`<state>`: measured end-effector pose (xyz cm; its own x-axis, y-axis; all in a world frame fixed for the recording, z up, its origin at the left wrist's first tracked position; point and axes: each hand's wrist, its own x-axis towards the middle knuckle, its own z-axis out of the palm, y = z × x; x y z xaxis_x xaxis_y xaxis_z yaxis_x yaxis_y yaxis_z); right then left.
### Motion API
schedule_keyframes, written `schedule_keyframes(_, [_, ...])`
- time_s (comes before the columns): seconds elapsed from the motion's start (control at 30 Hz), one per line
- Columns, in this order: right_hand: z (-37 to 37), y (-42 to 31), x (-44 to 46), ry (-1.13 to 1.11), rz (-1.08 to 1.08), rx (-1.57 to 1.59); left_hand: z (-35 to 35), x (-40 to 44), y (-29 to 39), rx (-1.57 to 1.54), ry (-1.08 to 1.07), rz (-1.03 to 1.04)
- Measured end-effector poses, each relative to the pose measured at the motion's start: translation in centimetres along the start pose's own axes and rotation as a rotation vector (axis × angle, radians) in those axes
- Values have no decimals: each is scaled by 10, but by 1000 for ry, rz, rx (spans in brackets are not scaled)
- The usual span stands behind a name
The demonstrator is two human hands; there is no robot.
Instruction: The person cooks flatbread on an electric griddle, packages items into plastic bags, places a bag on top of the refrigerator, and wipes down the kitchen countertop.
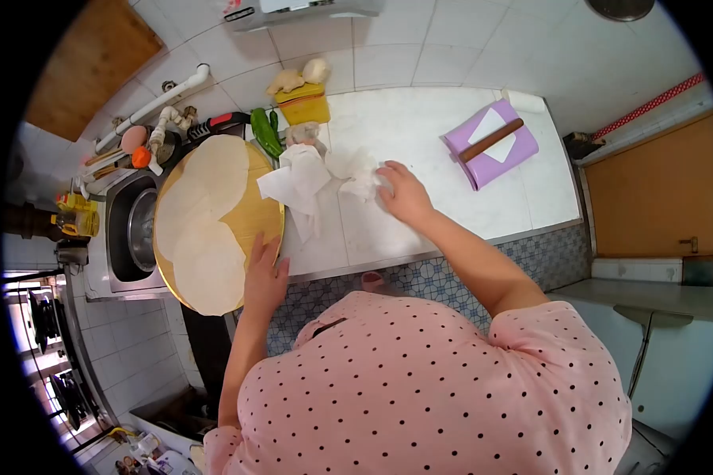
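Note:
My left hand (266,275) rests at the right rim of a round yellow board (255,207), its fingers apart and holding nothing. Several thin, pale dough rounds (206,261) lie overlapping on that board. Over the white counter, my right hand (405,192) is open with the fingers spread; its fingertips reach the edge of a crumpled white paper or cloth (359,176). Whether they press on it, I cannot tell. Another crumpled white sheet (297,180) lies to the left, partly over the board's edge.
Behind the board are green peppers (265,133) and a yellow box (303,104) with ginger-like pieces on top. A metal sink (119,237) is at the left. A wooden rolling pin (491,141) lies on a folded purple mat (523,149) at the right. The counter's front edge (404,260) runs before me.

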<state>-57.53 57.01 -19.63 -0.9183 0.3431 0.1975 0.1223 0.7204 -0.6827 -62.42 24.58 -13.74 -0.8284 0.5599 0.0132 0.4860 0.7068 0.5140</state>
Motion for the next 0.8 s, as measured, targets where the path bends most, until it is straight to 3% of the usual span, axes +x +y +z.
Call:
schedule_keyframes(0.07, [-12, 14, 4, 59, 144, 56, 2, 13, 22, -35, -23, 27])
schedule_keyframes(0.17, [-24, 30, 13, 336, 360, 64, 3, 18, 32, -23, -13, 81])
schedule_keyframes(0.2, [-29, 40, 12, 429, 350, 65, 0, 18, 36, -64, -45, 34])
schedule_keyframes(0.3, [-32, 64, 11, 584, 238, 98, 3, 8, 10, 14, 2, 169])
schedule_keyframes(0.43, [-35, 28, 3, 467, 147, 83, -10, 7, -6, -30, -72, 10])
schedule_keyframes(0.57, [-10, -26, 10, 289, 122, 256, -21, 10, -17, -43, 8, -11])
schedule_keyframes(0.8, [33, -120, 36, -69, -210, 370, -35, -40, -45, -132, 245, -236])
